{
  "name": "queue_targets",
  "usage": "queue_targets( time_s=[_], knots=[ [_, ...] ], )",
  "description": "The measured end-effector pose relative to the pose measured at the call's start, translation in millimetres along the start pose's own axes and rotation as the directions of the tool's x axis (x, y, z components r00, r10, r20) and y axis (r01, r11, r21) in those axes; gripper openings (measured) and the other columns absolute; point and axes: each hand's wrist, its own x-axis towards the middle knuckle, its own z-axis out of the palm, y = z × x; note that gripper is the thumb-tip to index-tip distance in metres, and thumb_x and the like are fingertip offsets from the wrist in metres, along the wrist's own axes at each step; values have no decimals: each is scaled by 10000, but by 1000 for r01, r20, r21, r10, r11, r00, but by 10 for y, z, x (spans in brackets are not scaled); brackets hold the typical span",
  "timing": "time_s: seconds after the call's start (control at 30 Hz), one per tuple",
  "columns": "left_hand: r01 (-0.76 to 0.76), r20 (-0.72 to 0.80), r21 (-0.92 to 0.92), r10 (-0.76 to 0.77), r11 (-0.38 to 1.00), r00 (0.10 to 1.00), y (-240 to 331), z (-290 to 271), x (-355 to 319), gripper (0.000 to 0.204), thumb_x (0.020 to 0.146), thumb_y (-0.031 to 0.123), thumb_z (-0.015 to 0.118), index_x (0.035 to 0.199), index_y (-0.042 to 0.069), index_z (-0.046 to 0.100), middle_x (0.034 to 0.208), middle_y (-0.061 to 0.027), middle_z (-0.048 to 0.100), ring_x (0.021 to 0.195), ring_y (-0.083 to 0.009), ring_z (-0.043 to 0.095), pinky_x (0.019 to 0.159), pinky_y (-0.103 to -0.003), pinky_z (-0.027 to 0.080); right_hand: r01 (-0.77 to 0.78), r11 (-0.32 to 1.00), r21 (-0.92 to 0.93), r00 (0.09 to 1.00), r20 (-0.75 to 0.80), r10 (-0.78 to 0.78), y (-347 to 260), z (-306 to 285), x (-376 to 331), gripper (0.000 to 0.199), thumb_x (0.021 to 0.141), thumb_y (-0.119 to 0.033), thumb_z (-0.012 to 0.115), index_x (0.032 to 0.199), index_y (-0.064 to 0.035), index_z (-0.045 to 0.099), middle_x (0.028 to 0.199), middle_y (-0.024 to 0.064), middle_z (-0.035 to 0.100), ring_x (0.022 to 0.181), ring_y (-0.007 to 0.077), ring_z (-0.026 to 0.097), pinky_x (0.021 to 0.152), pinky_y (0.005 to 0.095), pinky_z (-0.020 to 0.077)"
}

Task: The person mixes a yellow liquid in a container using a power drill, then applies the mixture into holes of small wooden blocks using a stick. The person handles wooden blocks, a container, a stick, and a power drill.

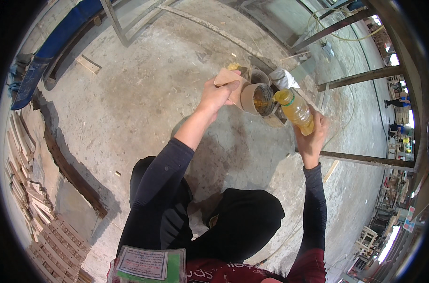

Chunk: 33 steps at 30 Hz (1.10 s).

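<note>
My left hand [219, 92] grips a tan cardboard cup [248, 95], tilted so its open mouth faces right. My right hand [313, 134] holds a clear plastic bottle of yellow liquid [297, 111], tipped with its neck at the cup's rim. A yellow stream runs from the bottle's mouth into the cup, where yellow liquid shows inside. Both forearms wear dark long sleeves. Just behind the cup sits another round container [259, 75] with a white crumpled bag [284, 78] beside it.
Below is a bare concrete floor [143, 85]. Stacked wood pieces [30, 188] lie at the left, a blue board [49, 45] at upper left. Metal frame bars [361, 75] cross at the right. A person [397, 101] stands far off at the right.
</note>
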Motion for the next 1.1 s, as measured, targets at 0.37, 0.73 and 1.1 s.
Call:
queue_targets(
  time_s=[0.37,0.73,1.1],
  knots=[
    [24,19,-70,-23,997,1000,-17,-55,31,383,929,159,625,1307,105,601,1231,-87,641,1093,-200,642,863,-369,555,-138,946,293,990,65,124,-89,248,-161,649,719,-101,779,1313,-56,521,1084,156,546,1027,327,549,904,415,459],
    [36,4,-82,-35,996,999,31,-65,-1,378,934,133,611,1310,100,592,1242,-98,632,1119,-213,630,871,-380,565,-110,969,219,994,37,105,-210,193,-105,605,753,-179,809,1276,-39,540,1075,159,518,1011,320,543,899,408,454],
    [-30,-54,-32,29,999,998,83,-31,-24,339,930,128,637,1265,81,623,1171,-105,665,1018,-206,675,774,-351,598,16,1000,6,1000,2,-16,-256,201,-96,625,704,-121,799,1270,-49,544,1168,140,591,1063,348,566,941,440,429]
  ],
)
